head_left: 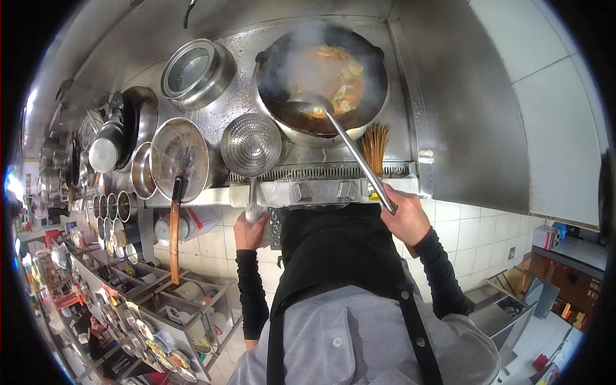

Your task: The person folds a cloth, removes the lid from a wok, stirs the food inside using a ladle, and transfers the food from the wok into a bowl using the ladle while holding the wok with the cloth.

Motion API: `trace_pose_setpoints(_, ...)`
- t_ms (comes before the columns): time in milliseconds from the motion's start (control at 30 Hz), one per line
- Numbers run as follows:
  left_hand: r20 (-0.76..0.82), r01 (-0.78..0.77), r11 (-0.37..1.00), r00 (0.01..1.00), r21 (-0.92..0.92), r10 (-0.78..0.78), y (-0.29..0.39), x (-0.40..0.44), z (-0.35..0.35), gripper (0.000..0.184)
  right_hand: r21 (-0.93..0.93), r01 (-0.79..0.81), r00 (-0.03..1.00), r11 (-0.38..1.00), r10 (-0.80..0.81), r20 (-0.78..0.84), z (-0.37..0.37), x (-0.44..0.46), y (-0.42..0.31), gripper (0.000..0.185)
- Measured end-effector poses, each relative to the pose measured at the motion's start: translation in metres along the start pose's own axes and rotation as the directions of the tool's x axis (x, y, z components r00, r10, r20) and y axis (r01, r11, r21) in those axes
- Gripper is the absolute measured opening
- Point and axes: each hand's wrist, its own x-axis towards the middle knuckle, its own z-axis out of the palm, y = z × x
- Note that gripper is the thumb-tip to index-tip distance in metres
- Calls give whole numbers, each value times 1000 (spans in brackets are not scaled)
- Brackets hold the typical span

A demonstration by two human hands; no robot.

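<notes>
A steaming dark wok (273,106) stands at the top centre, with red broth and pieces of food (346,80) in it. My right hand (407,217) is closed around the handle of a long metal ladle (353,149), whose bowl lies in the wok. Below and left of the wok, a round perforated skimmer (251,145) rests over the stove's front edge. My left hand (251,231) is closed on the end of its handle. A bamboo brush (375,145) stands just right of the wok.
Left of the skimmer is a strainer (170,154) over a pot, with a wooden-handled tool (175,224) across it. A lidded metal pot (197,74) sits behind. Seasoning containers (127,205) and more pans are farther left. A steel wall (471,102) rises at the right.
</notes>
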Motion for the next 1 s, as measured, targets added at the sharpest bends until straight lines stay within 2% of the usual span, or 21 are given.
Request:
trace_pose_setpoints(67, 22, -232, 966, 971, -114, 236, 22, 6, -13, 36, -18, -20, 997, 1000, 21, 71, -4, -5, -2, 48)
trace_pose_setpoints(100, 20, -343, 924, 936, -171, 351, 37, 10, -23, 41, -34, 10, 999, 999, -8, 46, -2, -6, 4, 48)
trace_pose_setpoints(133, 241, 163, 779, 970, -605, -17, 98, 10, -60, 34, -51, 38, 999, 998, -37, 19, 5, -7, 16, 47)
trace_pose_setpoints(200, 301, 171, 680, 951, -713, 77, 135, 10, -73, 40, -97, 83, 996, 992, -85, -20, 16, -1, 35, 47)
trace_pose_setpoints(233, 308, 165, 625, 943, -763, 127, 147, 11, -72, 42, -134, 46, 999, 990, -49, -22, 21, 6, 46, 49)
trace_pose_setpoints(300, 343, 164, 615, 921, -771, 185, 174, 9, -83, 47, -209, -25, 999, 978, 19, -33, 33, 25, 73, 52)
trace_pose_setpoints(333, 356, 163, 611, 911, -775, 209, 183, 8, -87, 49, -209, -14, 993, 978, -11, -119, 41, 32, 87, 51)
trace_pose_setpoints(467, 419, 215, 548, 865, -808, 277, 194, 1, -98, 59, -109, -36, 947, 993, -1, -321, 35, 57, 66, 47)
trace_pose_setpoints(567, 462, 332, 400, 837, -854, 292, 199, -6, -108, 54, -158, -91, 907, 983, 16, -420, 44, 96, 90, 48)
trace_pose_setpoints(600, 476, 329, 435, 831, -838, 289, 197, -6, -107, 51, -274, -8, 870, 962, -128, -476, 46, 113, 93, 46)
trace_pose_setpoints(633, 470, 316, 438, 827, -842, 307, 197, -7, -106, 50, -126, -95, 902, 987, 31, -430, 47, 126, 94, 46)
trace_pose_setpoints(700, 454, 288, 439, 823, -851, 340, 200, -9, -103, 47, 138, -293, 912, 946, 320, -255, 37, 149, 62, 46)
trace_pose_setpoints(733, 393, 217, 453, 853, -865, 343, 201, -11, -98, 45, 287, -256, 925, 923, 320, -205, 48, 165, 81, 30)
trace_pose_setpoints(767, 389, 185, 483, 846, -856, 365, 204, -12, -100, 49, 396, -241, 939, 886, 315, -134, 58, 177, 97, 23)
trace_pose_setpoints(867, 263, 14, 616, 912, -787, 315, 210, -21, -96, 54, 658, -228, 965, 717, 255, 57, 75, 204, 110, 8)
trace_pose_setpoints(1000, 258, 3, 675, 926, -738, 277, 204, -26, -88, 52, 578, -266, 961, 771, 169, 217, 73, 191, 95, 6)
